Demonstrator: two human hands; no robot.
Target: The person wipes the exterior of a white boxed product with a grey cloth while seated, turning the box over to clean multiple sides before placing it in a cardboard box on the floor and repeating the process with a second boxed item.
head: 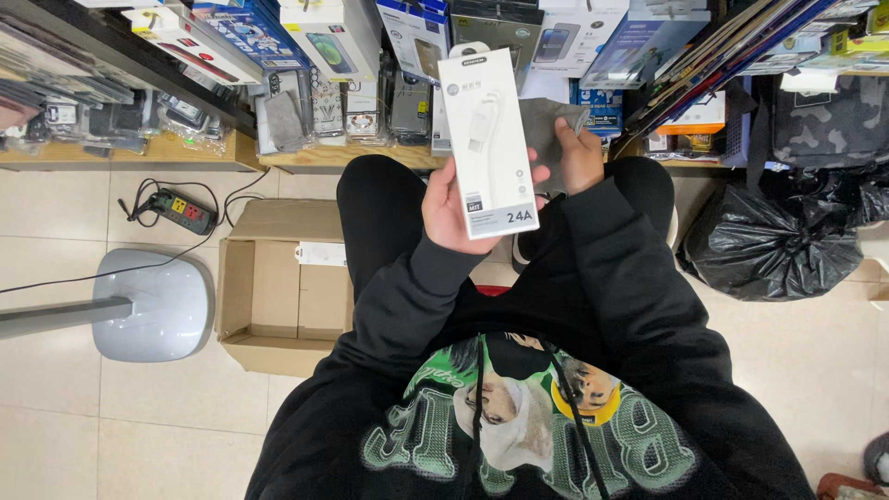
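Pale tiled floor (56,435) carries an open cardboard box (278,296), a power strip (183,211), a grey stand base (153,304) and a black bin bag (773,245); wooden shelf (185,153) holds packaged accessories (306,111).

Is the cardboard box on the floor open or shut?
Open: the cardboard box has its flaps spread outward and its bare inside bottom shows. A white slip lies on its far edge.

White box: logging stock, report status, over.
Left hand grips white box, upright. Right hand clutches grey cloth behind it. Nothing blocking.
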